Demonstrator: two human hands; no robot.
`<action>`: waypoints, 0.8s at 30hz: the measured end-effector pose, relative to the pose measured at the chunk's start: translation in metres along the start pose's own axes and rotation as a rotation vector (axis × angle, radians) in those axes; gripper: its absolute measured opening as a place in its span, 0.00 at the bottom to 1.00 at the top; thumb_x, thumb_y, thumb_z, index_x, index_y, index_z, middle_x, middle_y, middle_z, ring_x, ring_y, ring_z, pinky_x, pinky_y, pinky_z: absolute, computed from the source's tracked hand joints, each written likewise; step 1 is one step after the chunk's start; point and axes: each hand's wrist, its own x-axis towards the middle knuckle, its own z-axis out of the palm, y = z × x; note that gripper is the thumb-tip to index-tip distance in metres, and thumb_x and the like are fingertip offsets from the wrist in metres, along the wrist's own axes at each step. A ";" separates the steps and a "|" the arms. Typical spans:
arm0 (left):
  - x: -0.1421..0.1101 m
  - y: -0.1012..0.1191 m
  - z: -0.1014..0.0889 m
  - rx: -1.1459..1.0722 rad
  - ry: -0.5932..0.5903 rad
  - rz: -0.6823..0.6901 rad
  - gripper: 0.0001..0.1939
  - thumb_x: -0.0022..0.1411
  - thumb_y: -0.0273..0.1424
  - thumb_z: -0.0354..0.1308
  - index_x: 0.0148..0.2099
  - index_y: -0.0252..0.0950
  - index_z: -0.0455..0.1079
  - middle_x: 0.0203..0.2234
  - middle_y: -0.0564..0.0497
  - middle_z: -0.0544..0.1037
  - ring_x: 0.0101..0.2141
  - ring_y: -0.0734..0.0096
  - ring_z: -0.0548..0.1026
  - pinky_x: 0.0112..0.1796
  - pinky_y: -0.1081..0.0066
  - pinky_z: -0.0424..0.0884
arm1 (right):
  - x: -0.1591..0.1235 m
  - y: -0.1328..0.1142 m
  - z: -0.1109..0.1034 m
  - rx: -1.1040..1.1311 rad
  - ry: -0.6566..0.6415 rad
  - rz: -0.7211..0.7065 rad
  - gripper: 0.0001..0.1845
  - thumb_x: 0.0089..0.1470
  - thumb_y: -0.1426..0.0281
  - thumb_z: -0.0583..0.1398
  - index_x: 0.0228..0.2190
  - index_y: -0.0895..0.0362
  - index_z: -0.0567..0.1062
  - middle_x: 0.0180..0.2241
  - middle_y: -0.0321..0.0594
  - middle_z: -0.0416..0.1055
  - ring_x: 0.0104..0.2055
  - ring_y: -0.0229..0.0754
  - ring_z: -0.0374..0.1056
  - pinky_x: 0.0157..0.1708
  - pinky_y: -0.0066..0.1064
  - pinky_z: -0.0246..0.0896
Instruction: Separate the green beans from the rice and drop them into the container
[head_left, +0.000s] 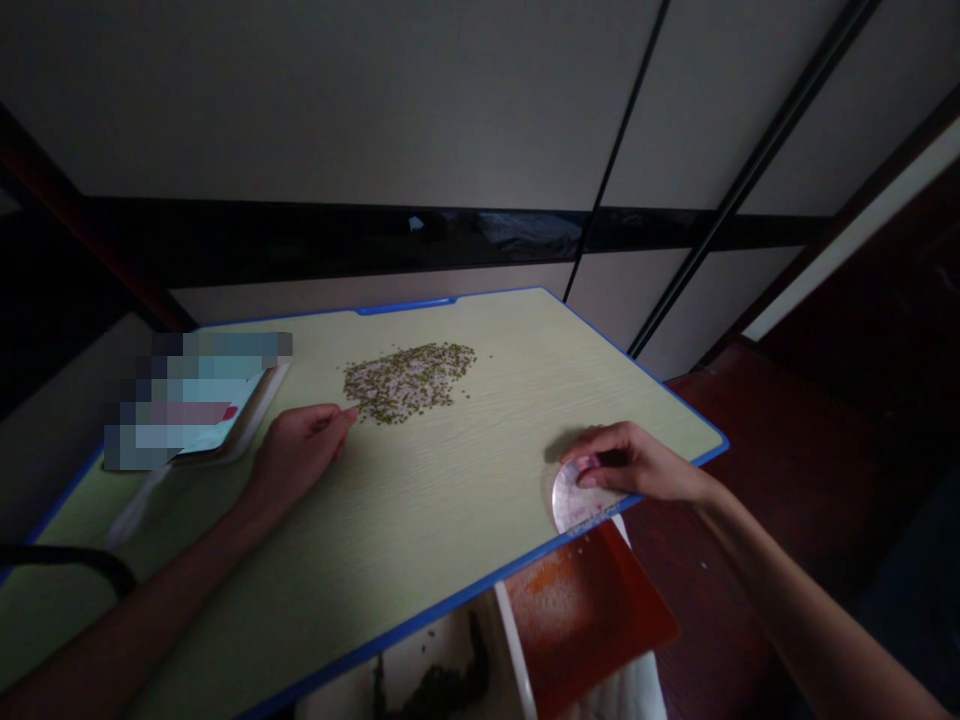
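On the folding table lies a loose pile of small green and pale grains (409,382). My left hand (311,440) is closed at the pile's near-left edge, thumb and fingertips pressed together; anything between them is too small to make out. Over by the front right edge, my right hand (634,460) grips a thin, shiny, translucent disc (571,495), held tilted against the tabletop. Several pale grains show at the table edge beside the disc. Just below that edge, an orange tray (592,620) has pale grains scattered in it.
A white container (514,640) with dark green contents stands beside the orange tray under the front edge. A phone or tablet (202,410), partly blurred, rests at the table's left. The blue-rimmed table (480,500) stands against pale cabinet doors (375,100).
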 end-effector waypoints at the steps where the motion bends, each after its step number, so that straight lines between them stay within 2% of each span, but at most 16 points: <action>1: 0.000 0.000 0.000 0.000 0.000 -0.001 0.19 0.53 0.39 0.46 0.14 0.38 0.54 0.07 0.61 0.54 0.15 0.77 0.56 0.21 0.75 0.52 | 0.000 0.000 0.000 0.002 0.000 -0.006 0.14 0.46 0.67 0.62 0.36 0.61 0.77 0.28 0.41 0.73 0.28 0.36 0.67 0.27 0.27 0.64; 10: 0.001 -0.001 0.000 0.002 0.000 0.005 0.19 0.52 0.40 0.48 0.14 0.38 0.55 0.08 0.61 0.54 0.15 0.77 0.56 0.21 0.75 0.51 | 0.000 -0.002 0.000 0.024 0.009 -0.009 0.14 0.47 0.66 0.62 0.36 0.61 0.77 0.30 0.42 0.75 0.31 0.37 0.69 0.33 0.29 0.65; 18: 0.000 -0.002 0.000 -0.003 -0.005 0.012 0.18 0.52 0.40 0.48 0.15 0.38 0.55 0.08 0.61 0.55 0.15 0.77 0.56 0.21 0.75 0.52 | -0.002 0.000 0.000 0.060 0.031 0.049 0.15 0.46 0.66 0.62 0.35 0.62 0.77 0.29 0.42 0.75 0.28 0.36 0.68 0.30 0.28 0.64; 24: 0.003 -0.004 0.002 -0.007 0.008 0.003 0.19 0.52 0.41 0.47 0.14 0.38 0.55 0.07 0.61 0.54 0.14 0.78 0.56 0.20 0.75 0.51 | -0.002 0.001 0.000 0.013 0.007 0.010 0.14 0.46 0.66 0.62 0.36 0.61 0.77 0.28 0.41 0.74 0.28 0.35 0.67 0.27 0.26 0.63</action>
